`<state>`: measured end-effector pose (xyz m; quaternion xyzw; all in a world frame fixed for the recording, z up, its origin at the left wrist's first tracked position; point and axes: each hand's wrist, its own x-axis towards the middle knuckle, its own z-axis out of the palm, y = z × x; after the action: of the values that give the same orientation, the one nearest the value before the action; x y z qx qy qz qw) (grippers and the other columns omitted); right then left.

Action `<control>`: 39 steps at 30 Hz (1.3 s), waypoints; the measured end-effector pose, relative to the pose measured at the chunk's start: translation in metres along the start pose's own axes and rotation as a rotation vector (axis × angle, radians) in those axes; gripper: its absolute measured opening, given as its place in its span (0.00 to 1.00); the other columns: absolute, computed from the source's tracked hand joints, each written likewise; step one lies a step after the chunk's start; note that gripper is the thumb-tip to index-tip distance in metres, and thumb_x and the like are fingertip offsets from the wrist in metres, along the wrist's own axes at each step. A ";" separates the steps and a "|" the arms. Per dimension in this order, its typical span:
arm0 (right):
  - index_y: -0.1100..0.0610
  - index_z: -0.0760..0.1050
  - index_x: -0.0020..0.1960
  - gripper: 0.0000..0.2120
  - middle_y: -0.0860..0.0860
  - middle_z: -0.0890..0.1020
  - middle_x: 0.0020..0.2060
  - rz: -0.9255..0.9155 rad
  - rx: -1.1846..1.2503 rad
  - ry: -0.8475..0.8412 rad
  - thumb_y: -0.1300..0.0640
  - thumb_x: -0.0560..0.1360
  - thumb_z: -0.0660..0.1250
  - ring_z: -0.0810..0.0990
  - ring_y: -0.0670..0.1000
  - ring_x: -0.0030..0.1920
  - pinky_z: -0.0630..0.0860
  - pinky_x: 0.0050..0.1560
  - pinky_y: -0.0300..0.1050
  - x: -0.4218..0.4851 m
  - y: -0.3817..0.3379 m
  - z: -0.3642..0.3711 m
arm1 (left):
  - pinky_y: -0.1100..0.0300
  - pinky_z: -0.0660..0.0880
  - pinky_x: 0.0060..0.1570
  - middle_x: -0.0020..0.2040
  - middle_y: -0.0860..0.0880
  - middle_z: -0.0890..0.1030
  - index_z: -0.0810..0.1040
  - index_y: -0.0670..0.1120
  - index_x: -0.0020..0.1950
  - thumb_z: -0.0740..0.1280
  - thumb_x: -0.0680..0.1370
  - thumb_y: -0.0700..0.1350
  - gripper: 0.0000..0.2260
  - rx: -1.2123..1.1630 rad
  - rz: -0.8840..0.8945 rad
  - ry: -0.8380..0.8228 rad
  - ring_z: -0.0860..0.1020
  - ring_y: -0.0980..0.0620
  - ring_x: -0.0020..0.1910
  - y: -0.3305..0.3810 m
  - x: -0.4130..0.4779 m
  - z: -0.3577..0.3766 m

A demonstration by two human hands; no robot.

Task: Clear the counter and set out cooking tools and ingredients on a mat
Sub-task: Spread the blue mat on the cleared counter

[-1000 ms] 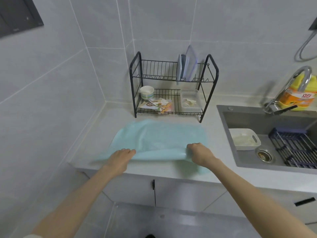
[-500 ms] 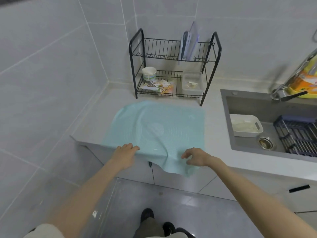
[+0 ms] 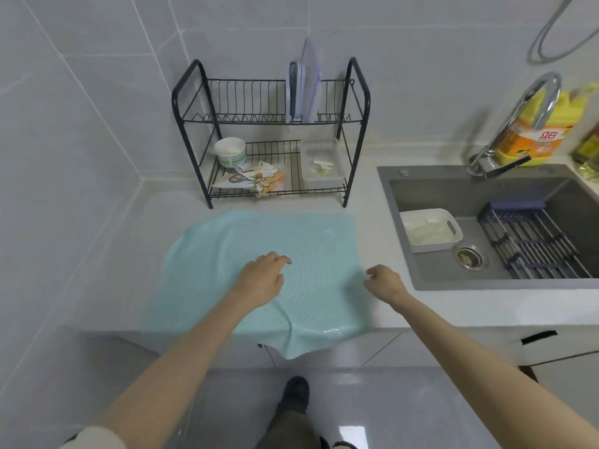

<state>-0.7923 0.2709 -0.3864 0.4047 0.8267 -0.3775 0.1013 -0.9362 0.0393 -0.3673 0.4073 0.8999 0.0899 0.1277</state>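
A white tabletop runs along grey tiled walls and meets a grey sink at the right of the frame. A glossy grey floor shows at the bottom.

The pale blue mat lies at the centre of the tabletop, rippled, with its near corner drooping over the front edge. The left hand rests on the mat with its fingers relaxed. The right hand sits at the mat's right edge with its fingers loosely curled, holding nothing.

Just behind the mat stands a black wire rack.
- **Upper tier:** flat boards stand upright.
- **Lower tier:** a paper cup is at the left, a printed packet lies beside it, and a clear box at the right holds white pieces.

In the sink, a white tray with pale contents sits left of the drain, and a dark grid rack lies to the right. A yellow bottle stands behind the faucet.
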 end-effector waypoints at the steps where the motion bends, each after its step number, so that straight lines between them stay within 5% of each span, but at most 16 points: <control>1: 0.61 0.69 0.68 0.20 0.56 0.75 0.64 0.030 0.032 0.007 0.61 0.76 0.62 0.73 0.56 0.63 0.69 0.61 0.45 0.007 -0.001 -0.001 | 0.53 0.68 0.60 0.68 0.50 0.69 0.65 0.51 0.72 0.56 0.81 0.44 0.19 -0.006 0.018 -0.012 0.69 0.48 0.65 0.000 0.017 0.000; 8: 0.61 0.71 0.67 0.20 0.56 0.77 0.61 0.156 0.211 0.069 0.61 0.75 0.62 0.73 0.53 0.49 0.75 0.58 0.48 0.067 -0.023 -0.008 | 0.52 0.69 0.62 0.70 0.50 0.67 0.66 0.50 0.72 0.57 0.81 0.44 0.18 -0.057 0.080 -0.084 0.68 0.48 0.67 -0.008 0.124 0.005; 13: 0.60 0.75 0.59 0.15 0.56 0.80 0.55 0.250 0.234 0.091 0.59 0.73 0.64 0.74 0.54 0.42 0.73 0.45 0.44 0.104 -0.040 -0.005 | 0.52 0.69 0.62 0.71 0.50 0.65 0.64 0.49 0.73 0.57 0.82 0.44 0.19 -0.064 0.073 -0.120 0.66 0.48 0.68 -0.018 0.182 0.014; 18: 0.64 0.77 0.56 0.15 0.58 0.81 0.54 0.349 0.141 0.149 0.60 0.71 0.64 0.80 0.59 0.54 0.78 0.52 0.51 0.124 -0.047 0.001 | 0.52 0.68 0.61 0.69 0.48 0.65 0.64 0.46 0.73 0.58 0.81 0.43 0.20 -0.087 0.051 -0.160 0.67 0.47 0.67 -0.026 0.219 0.029; 23: 0.57 0.79 0.52 0.12 0.54 0.82 0.49 0.377 0.055 0.132 0.59 0.71 0.64 0.78 0.57 0.46 0.74 0.42 0.43 0.131 -0.052 0.003 | 0.51 0.70 0.57 0.65 0.46 0.68 0.68 0.44 0.68 0.60 0.81 0.42 0.16 -0.120 0.020 -0.077 0.71 0.45 0.62 -0.025 0.237 0.036; 27: 0.60 0.79 0.50 0.12 0.56 0.83 0.47 0.361 -0.025 0.151 0.62 0.70 0.61 0.77 0.57 0.39 0.69 0.38 0.41 0.132 -0.057 0.009 | 0.52 0.69 0.51 0.60 0.46 0.72 0.72 0.44 0.61 0.61 0.80 0.42 0.10 -0.117 0.034 -0.021 0.74 0.45 0.57 -0.026 0.242 0.039; 32: 0.61 0.77 0.49 0.09 0.56 0.80 0.48 0.267 -0.113 0.154 0.60 0.73 0.60 0.77 0.58 0.44 0.70 0.39 0.44 0.130 -0.057 0.007 | 0.55 0.66 0.43 0.54 0.46 0.75 0.75 0.43 0.52 0.61 0.81 0.43 0.05 -0.140 0.033 -0.003 0.74 0.46 0.52 -0.027 0.244 0.041; 39: 0.58 0.73 0.54 0.09 0.56 0.79 0.50 0.186 -0.203 0.176 0.56 0.78 0.58 0.74 0.59 0.46 0.69 0.42 0.45 0.135 -0.060 -0.003 | 0.50 0.71 0.45 0.51 0.47 0.75 0.74 0.44 0.50 0.60 0.81 0.42 0.04 -0.191 -0.014 0.067 0.75 0.45 0.50 -0.022 0.243 0.037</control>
<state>-0.9243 0.3295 -0.4160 0.4987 0.8253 -0.2441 0.1032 -1.0952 0.2112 -0.4460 0.3835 0.8938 0.1881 0.1364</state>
